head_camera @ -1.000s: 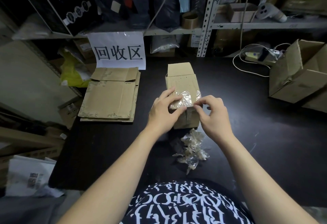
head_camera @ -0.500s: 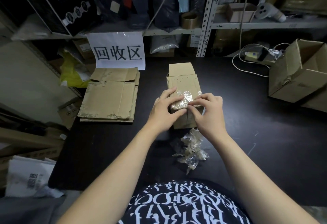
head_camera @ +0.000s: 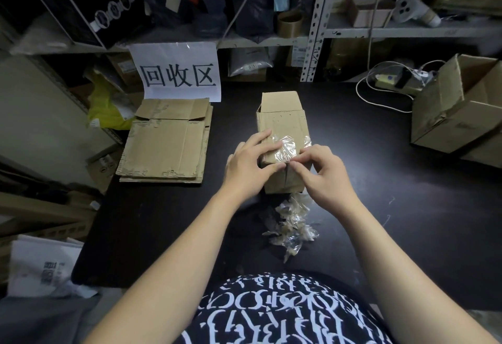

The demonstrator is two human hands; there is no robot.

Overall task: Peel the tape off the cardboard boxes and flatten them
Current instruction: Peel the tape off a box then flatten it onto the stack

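On the black desk (head_camera: 380, 207), right of the stack of flattened cardboard (head_camera: 165, 148), a small cardboard box (head_camera: 282, 123) lies at the centre. The left hand (head_camera: 247, 167) grips its near end, fingers over the top. The right hand (head_camera: 323, 175) pinches the crinkled clear tape (head_camera: 285, 149) at the near edge. The board looks light and stiff. The thin tape may tear, so its lifted edge is the place to hold.

Black bench (head_camera: 407, 221), stack of flattened cardboard (head_camera: 165, 145) at left, small cardboard box (head_camera: 282, 123) mid-bench, crumpled tape heap (head_camera: 293, 224) just before it, open cartons (head_camera: 459, 115) at right, white cable (head_camera: 387, 106) toward the back.
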